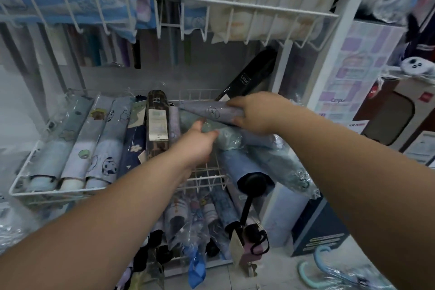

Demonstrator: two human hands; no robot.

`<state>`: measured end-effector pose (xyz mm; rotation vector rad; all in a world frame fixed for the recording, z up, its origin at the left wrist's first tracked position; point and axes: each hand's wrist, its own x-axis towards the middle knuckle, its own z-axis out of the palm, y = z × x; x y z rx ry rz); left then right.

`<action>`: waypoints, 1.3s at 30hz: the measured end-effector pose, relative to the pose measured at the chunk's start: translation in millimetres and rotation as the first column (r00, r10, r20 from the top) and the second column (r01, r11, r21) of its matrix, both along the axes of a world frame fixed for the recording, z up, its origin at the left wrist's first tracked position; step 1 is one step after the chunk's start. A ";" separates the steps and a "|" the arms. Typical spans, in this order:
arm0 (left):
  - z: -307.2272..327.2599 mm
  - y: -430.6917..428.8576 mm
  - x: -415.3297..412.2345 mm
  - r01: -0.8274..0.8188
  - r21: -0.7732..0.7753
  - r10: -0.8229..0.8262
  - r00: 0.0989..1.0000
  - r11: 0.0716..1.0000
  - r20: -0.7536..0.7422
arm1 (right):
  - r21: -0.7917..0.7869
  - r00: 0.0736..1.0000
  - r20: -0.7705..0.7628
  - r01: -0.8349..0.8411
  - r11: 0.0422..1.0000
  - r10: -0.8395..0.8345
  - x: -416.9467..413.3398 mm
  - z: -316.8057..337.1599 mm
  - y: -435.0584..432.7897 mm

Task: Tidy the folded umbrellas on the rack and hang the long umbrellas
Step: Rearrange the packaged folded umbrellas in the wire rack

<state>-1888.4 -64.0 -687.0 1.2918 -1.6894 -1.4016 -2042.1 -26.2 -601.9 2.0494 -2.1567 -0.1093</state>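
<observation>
At the middle wire basket (14,192) of a white rack, reaches in with both bare arms. Clamps the right grip (253,113) round a lilac folded umbrella (211,112) printed with a puppy outline, and holds it crosswise above the basket's right half, its far end pointing left. Closes the thumb and fingers of the left grip (197,146) on the near end of a teal folded umbrella (226,136) in clear wrap, just under the lilac one and touching it.

Lined up side by side across the basket's left half, ends toward the front rail: pale blue umbrella (47,155), white cartoon-print umbrella (80,148), panda-print umbrella (108,148), navy flowered umbrella (133,146), brown patterned umbrella (157,120) with a paper tag on top, and a thin lilac one beside it, partly hidden by the left arm.

Lying loose and crossed on the right half: blue folded umbrella (242,162), its black handle (255,183) past the front rail with the strap hanging down, and beside it another teal one in crinkled wrap. Leaning tilted at the back right corner: black folded umbrella (249,77).

On the shelf below, crowded together: more folded umbrellas (183,221). On the floor at lower right: pastel crook handles (302,271) of wrapped long umbrellas. Overhead: upper wire basket (211,2) with blue and cream fabric, too blurred to name.
</observation>
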 end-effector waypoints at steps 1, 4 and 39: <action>-2.3 -1.7 -5.7 -0.022 0.063 0.027 0.997 0.998 -0.077 | 0.015 1.000 -0.018 -0.005 1.000 0.006 -0.8 2.1 -6.3; -9.0 -9.1 -18.2 -0.062 0.181 0.105 0.964 0.981 -0.243 | 0.060 0.997 -0.075 0.000 0.998 0.005 0.7 1.6 -18.2; 39.1 -22.9 192.9 -0.250 -0.323 0.271 0.962 0.913 0.021 | -0.324 0.250 0.937 0.362 0.874 0.244 186.8 -76.1 4.8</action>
